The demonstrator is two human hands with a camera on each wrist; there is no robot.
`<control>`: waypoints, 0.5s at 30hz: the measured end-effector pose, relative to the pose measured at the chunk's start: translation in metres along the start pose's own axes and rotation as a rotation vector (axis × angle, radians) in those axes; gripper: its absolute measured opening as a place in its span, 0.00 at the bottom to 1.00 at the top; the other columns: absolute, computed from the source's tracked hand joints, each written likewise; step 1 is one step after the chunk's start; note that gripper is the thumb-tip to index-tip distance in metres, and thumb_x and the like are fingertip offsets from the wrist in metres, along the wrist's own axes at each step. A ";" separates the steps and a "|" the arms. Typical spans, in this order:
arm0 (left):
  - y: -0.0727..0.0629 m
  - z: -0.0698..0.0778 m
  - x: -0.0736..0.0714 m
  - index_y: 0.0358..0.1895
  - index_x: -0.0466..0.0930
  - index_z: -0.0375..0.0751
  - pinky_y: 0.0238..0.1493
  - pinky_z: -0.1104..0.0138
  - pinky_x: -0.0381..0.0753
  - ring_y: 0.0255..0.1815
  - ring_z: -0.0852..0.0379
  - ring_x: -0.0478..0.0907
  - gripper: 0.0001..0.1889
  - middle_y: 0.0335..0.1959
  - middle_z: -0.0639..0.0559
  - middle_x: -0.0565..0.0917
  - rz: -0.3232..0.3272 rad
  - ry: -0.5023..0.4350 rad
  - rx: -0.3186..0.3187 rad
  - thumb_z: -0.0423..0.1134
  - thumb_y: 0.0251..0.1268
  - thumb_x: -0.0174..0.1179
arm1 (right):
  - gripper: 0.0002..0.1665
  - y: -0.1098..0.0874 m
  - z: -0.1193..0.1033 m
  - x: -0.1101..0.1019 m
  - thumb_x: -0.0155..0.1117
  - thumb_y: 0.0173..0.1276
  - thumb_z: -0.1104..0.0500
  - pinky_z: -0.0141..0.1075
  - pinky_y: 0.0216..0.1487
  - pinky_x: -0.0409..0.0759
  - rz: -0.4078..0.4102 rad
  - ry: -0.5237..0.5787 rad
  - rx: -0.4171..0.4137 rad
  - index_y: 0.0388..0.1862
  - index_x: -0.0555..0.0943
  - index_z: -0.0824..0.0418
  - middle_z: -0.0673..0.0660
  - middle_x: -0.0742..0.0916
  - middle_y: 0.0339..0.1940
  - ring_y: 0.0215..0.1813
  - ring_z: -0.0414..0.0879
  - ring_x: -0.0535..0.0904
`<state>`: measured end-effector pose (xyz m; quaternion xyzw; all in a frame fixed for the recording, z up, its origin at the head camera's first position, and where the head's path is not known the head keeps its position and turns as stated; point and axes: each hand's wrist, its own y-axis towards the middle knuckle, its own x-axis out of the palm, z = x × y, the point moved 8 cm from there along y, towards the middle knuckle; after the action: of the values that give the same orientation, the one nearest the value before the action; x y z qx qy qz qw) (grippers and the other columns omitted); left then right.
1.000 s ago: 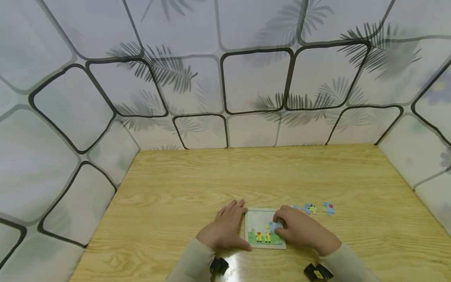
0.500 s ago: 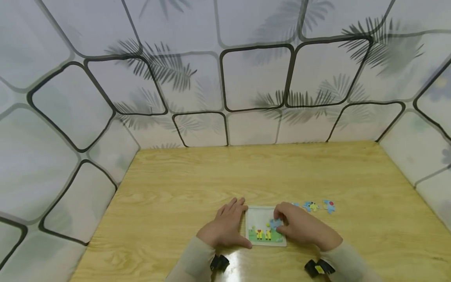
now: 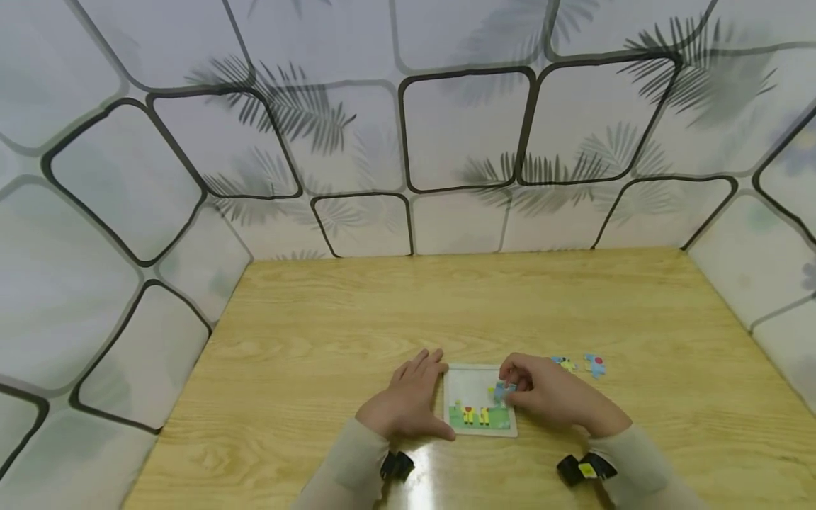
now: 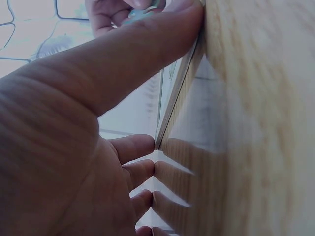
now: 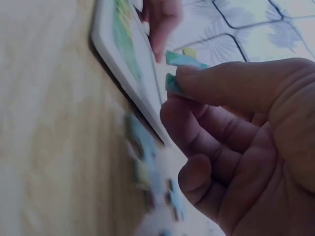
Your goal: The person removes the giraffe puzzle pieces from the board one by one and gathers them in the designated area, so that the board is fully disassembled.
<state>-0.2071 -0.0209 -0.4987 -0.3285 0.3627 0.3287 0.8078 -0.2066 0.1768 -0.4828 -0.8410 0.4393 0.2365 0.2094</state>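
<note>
A shallow puzzle tray (image 3: 473,388) with a pale rim lies on the table. Green pieces with yellow figures (image 3: 476,416) fill its near strip, while the pale base shows bare further back. Between thumb and fingers, my right hand (image 3: 561,397) pinches a light-blue puzzle piece (image 3: 503,391) with a yellow knob. In the right wrist view this piece (image 5: 184,60) is raised above the tray's surface. My left hand (image 3: 411,402) is spread along the tray's left side, its thumb at the near-left corner and fingertips down by the far-left corner.
Loose puzzle pieces lie on the wooden table (image 3: 357,312) beyond my right hand: a blue-and-yellow one (image 3: 564,363) and a blue one with a red spot (image 3: 596,365). Patterned fabric walls (image 3: 465,227) stand at the back and both sides.
My right hand has lifted the light-blue piece slightly and tilted it. A loose blue piece behind that hand has gone out of sight. The left hand has kept its place at the tray.
</note>
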 end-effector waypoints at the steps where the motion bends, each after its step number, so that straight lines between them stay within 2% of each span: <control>1: 0.000 0.000 0.000 0.77 0.58 0.43 0.79 0.47 0.45 0.83 0.47 0.41 0.56 0.83 0.48 0.48 -0.003 0.002 0.000 0.61 0.47 0.77 | 0.12 -0.001 0.002 -0.004 0.68 0.71 0.57 0.35 0.34 0.79 0.004 0.023 0.002 0.49 0.78 0.57 0.49 0.83 0.35 0.35 0.41 0.79; 4: 0.002 0.001 -0.001 0.77 0.57 0.43 0.79 0.47 0.45 0.83 0.47 0.41 0.56 0.83 0.48 0.48 -0.011 0.007 0.002 0.61 0.47 0.77 | 0.15 -0.008 0.006 -0.018 0.66 0.72 0.57 0.35 0.34 0.81 0.030 0.057 -0.001 0.54 0.79 0.60 0.51 0.84 0.37 0.36 0.42 0.81; 10: 0.002 0.001 0.000 0.77 0.58 0.43 0.79 0.47 0.45 0.83 0.47 0.41 0.56 0.83 0.48 0.48 -0.004 -0.003 0.012 0.60 0.47 0.78 | 0.15 -0.028 0.020 -0.048 0.65 0.73 0.55 0.36 0.35 0.82 0.107 0.022 0.058 0.54 0.81 0.60 0.51 0.85 0.37 0.37 0.44 0.83; 15: 0.003 -0.001 0.002 0.77 0.57 0.43 0.79 0.47 0.45 0.83 0.47 0.41 0.57 0.83 0.49 0.48 0.005 -0.002 0.012 0.61 0.46 0.78 | 0.15 -0.049 0.037 -0.067 0.66 0.72 0.56 0.35 0.36 0.82 0.097 -0.010 0.099 0.53 0.82 0.62 0.51 0.86 0.36 0.36 0.42 0.83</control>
<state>-0.2087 -0.0190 -0.5014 -0.3224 0.3648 0.3289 0.8092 -0.2070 0.2665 -0.4664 -0.8061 0.4898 0.2284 0.2411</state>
